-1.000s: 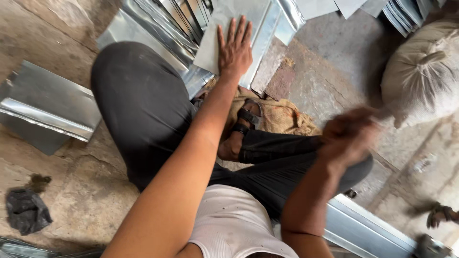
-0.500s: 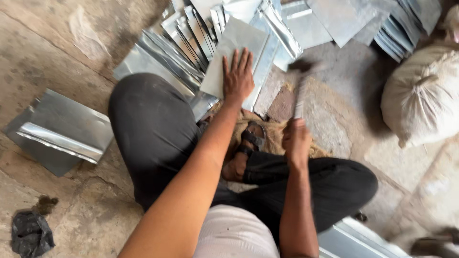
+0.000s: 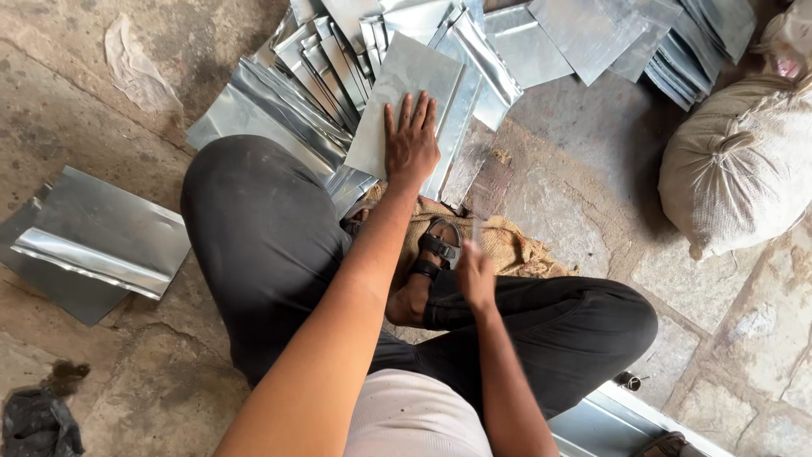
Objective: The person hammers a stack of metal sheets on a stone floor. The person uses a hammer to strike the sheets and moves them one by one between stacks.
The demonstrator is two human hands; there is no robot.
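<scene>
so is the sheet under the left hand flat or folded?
Flat. The metal sheet lies spread on the pile, no crease showing, with the left hand pressed palm-down on it.

This is a rough sheet-metal workshop, with the work done on the ground. The floor (image 3: 592,169) is bare, cracked stone and concrete, dusty and stained. Cut metal sheets (image 3: 321,68) lie fanned out in stacks across it, and a folded sheet (image 3: 101,237) sits apart. A tied sack (image 3: 736,178) and burlap (image 3: 507,241) lie nearby.
</scene>
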